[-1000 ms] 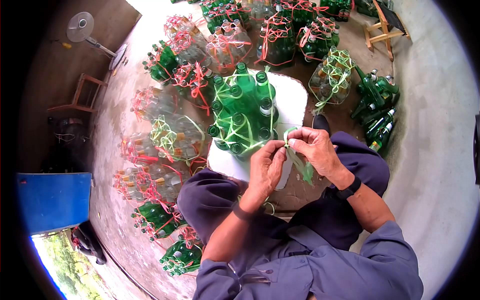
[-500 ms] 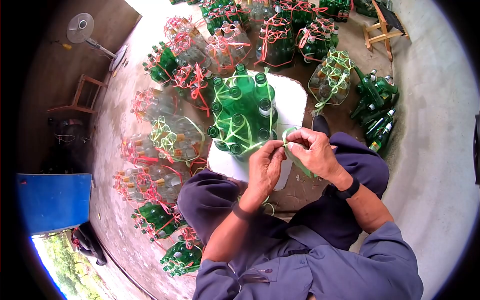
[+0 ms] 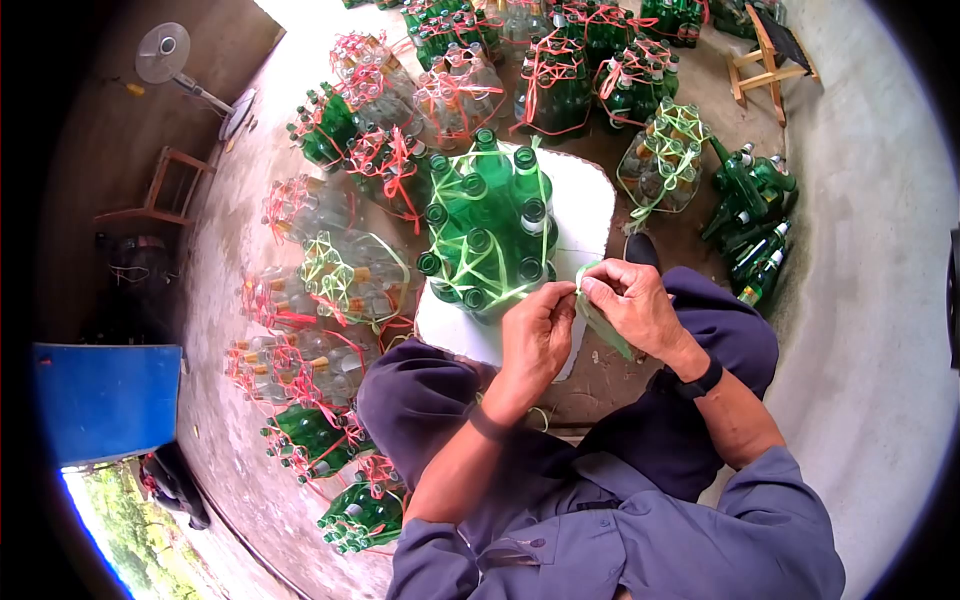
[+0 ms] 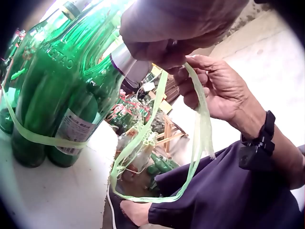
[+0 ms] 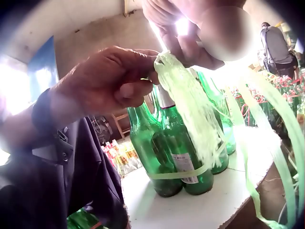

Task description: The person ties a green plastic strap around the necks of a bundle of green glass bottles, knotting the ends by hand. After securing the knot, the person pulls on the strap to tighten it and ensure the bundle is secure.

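A bundle of green glass bottles (image 3: 492,195) stands on a white board (image 3: 585,205), with light green plastic twine (image 5: 164,176) wrapped low around the bottles and laced between their necks. Just off the bundle's near right corner, my left hand (image 3: 537,335) pinches the twine between thumb and fingers. Beside it, fingertips nearly meeting, my right hand (image 3: 637,310) pinches the same twine, and a frayed tail (image 5: 190,109) hangs below the fingers. A long loop of twine (image 4: 125,155) droops beneath the hands in the left wrist view. The exact crossing of the strands is hidden by the fingers.
Tied bottle bundles (image 3: 300,365) crowd the floor to the left and at the back. Loose green bottles (image 3: 765,225) lie by the right wall, near a folding stool (image 3: 770,65). A fan (image 3: 162,52) and a blue panel (image 3: 110,400) are at the left.
Both hands have shifted slightly right while still pinching the twine. The small loop above the right fingers has shrunk, and the hanging tail has swung. The bundle stays in place.
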Tool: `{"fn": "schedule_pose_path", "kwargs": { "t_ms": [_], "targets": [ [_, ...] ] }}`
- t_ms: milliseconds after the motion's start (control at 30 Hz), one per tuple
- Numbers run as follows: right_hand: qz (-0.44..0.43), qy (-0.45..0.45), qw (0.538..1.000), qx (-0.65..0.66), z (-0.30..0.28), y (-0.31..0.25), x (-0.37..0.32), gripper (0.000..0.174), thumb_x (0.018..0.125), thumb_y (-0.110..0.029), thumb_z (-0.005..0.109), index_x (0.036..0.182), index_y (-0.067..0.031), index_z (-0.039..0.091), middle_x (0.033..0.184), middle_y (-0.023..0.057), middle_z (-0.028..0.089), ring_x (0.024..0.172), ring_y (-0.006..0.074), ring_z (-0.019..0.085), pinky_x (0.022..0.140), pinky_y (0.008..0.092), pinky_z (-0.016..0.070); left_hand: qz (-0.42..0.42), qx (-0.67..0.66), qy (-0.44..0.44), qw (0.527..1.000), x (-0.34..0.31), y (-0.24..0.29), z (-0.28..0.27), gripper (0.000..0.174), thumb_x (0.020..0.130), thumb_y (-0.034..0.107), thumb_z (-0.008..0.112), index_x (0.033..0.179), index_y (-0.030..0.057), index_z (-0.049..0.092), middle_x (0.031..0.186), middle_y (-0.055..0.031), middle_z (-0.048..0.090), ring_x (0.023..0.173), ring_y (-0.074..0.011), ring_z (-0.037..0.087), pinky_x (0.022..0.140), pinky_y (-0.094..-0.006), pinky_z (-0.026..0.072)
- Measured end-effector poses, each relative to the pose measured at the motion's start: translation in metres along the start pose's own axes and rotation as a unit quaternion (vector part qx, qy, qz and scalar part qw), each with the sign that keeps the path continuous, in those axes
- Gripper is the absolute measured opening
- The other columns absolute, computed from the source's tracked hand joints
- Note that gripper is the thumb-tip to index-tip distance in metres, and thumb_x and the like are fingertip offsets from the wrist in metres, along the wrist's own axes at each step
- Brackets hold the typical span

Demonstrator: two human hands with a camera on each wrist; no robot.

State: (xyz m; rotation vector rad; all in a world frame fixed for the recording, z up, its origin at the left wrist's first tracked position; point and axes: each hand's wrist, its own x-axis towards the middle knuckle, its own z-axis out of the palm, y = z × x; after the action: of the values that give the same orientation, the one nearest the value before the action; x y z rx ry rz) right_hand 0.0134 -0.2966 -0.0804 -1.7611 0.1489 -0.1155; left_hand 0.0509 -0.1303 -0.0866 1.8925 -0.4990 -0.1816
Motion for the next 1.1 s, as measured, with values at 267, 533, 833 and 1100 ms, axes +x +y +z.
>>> {"fn": "schedule_pose_path", "kwargs": {
  "t_ms": [267, 533, 833, 1100],
  "targets": [
    [0.041, -0.016, 0.999, 0.016, -0.007, 0.001, -0.001, 0.017, 0.095, -0.011, 0.067, 0.09, 0.0051, 0.068, 0.069, -0.0007, 0.062, 0.064, 0.0048, 0.051, 0.056, 0.0249, 0.0441, 0.043, 0.019, 0.014, 0.999, 0.003, 0.003, 0.003, 0.018, 0.088, -0.002, 0.065, 0.105, -0.0007, 0.07, 0.088, -0.0154, 0.071, 0.078, -0.0253, 0.07, 0.074, -0.0317, 0.0532],
    [0.003, 0.025, 0.999, 0.022, -0.005, 0.002, -0.002, 0.015, 0.093, -0.01, 0.068, 0.09, 0.0047, 0.07, 0.071, 0.0, 0.064, 0.067, 0.0038, 0.052, 0.058, 0.0239, 0.0445, 0.049, -0.005, 0.025, 0.998, 0.01, -0.009, 0.017, 0.018, 0.089, 0.0, 0.066, 0.106, 0.0003, 0.071, 0.09, -0.0151, 0.072, 0.075, -0.0246, 0.069, 0.069, -0.0313, 0.0541],
    [0.042, 0.086, 0.993, -0.075, -0.013, 0.009, 0.0, 0.015, 0.089, -0.012, 0.069, 0.088, 0.0031, 0.071, 0.064, 0.0058, 0.064, 0.061, 0.0058, 0.053, 0.057, 0.0279, 0.0456, 0.126, 0.094, 0.054, 0.986, 0.007, 0.006, 0.015, 0.03, 0.085, -0.003, 0.063, 0.115, 0.0045, 0.067, 0.118, -0.0161, 0.07, 0.084, -0.0345, 0.072, 0.069, -0.0383, 0.0572],
    [0.064, 0.071, 0.989, -0.115, -0.016, 0.01, -0.007, 0.018, 0.086, -0.015, 0.07, 0.086, 0.0036, 0.07, 0.069, 0.0156, 0.068, 0.062, 0.0164, 0.064, 0.062, 0.0344, 0.0506, 0.262, 0.186, 0.112, 0.94, 0.0, 0.016, -0.017, 0.041, 0.072, -0.009, 0.065, 0.11, 0.0051, 0.067, 0.108, -0.0092, 0.072, 0.086, -0.0277, 0.067, 0.075, -0.0348, 0.0525]
  ]
}}
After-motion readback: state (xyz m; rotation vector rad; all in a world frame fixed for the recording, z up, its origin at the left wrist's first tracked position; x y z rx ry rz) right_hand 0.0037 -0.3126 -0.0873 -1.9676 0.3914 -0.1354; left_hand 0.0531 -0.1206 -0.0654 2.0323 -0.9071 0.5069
